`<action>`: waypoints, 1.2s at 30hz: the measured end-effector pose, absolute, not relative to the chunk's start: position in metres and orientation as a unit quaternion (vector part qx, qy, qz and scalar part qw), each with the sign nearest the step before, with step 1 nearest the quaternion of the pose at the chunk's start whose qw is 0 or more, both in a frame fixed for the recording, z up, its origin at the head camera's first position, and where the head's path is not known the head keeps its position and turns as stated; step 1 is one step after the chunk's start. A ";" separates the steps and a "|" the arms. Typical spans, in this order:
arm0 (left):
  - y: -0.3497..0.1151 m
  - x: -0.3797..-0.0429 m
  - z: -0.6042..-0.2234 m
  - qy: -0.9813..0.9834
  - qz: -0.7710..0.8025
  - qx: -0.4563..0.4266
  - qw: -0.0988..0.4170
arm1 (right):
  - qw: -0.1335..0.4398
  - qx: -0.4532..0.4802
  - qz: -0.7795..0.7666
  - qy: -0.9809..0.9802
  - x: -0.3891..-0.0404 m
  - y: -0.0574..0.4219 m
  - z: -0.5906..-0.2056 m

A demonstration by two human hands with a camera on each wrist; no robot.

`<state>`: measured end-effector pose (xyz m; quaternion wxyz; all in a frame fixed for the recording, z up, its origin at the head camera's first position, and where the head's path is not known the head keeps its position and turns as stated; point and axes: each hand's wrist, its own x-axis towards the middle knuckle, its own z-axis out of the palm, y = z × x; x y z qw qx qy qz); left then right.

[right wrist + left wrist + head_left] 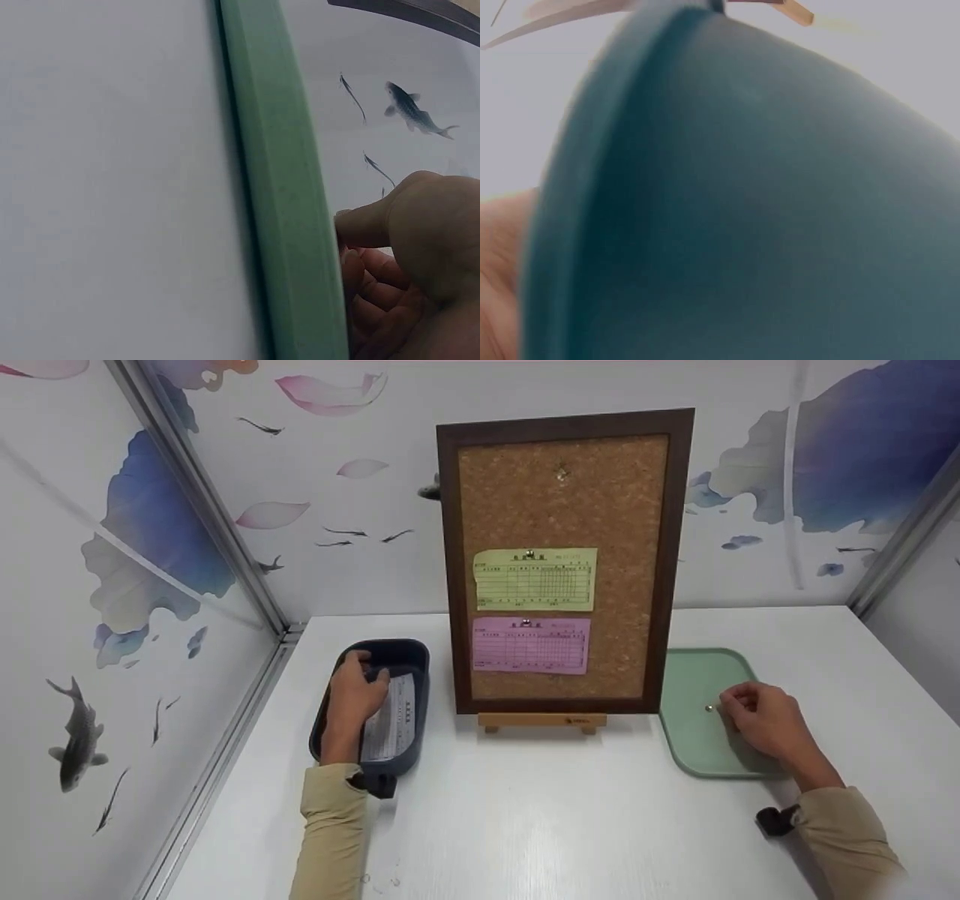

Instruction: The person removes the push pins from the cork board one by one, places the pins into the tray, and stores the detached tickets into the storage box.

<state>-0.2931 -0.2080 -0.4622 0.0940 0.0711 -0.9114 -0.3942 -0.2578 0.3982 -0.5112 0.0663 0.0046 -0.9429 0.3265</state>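
Note:
My left hand (355, 694) reaches into a dark blue box (422, 660), thumb and forefinger apart. White printed slips (397, 720) lie under it in the box, and its other fingers are hidden. In the left wrist view the box's wall (765, 210) covers most of the picture. On the other side, my right hand (761, 720) is over a green tray (697, 675) with thumb and forefinger close together. A small silver pushpin (709, 708) is just left of those fingertips. The tray's edge (289, 187) hides the fingertips in the right wrist view.
Between the hands a framed corkboard (559, 510) stands on a small wooden easel (541, 720). Pinned to it are a green slip (536, 585) and a purple slip (529, 649). More pins (562, 472) cluster near its top. Printed panels (360, 547) enclose the white table (547, 817).

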 end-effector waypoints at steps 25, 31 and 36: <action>-0.148 -0.274 -0.402 -0.863 -0.460 -0.080 0.195 | 0.269 0.042 0.385 -0.882 -0.250 0.358 -0.474; -0.137 -0.267 -0.388 -0.847 -0.471 -0.102 0.224 | 0.278 0.055 0.387 -0.877 -0.245 0.334 -0.456; -0.125 -0.265 -0.386 -0.837 -0.467 -0.127 0.254 | 0.295 0.080 0.399 -0.864 -0.242 0.311 -0.445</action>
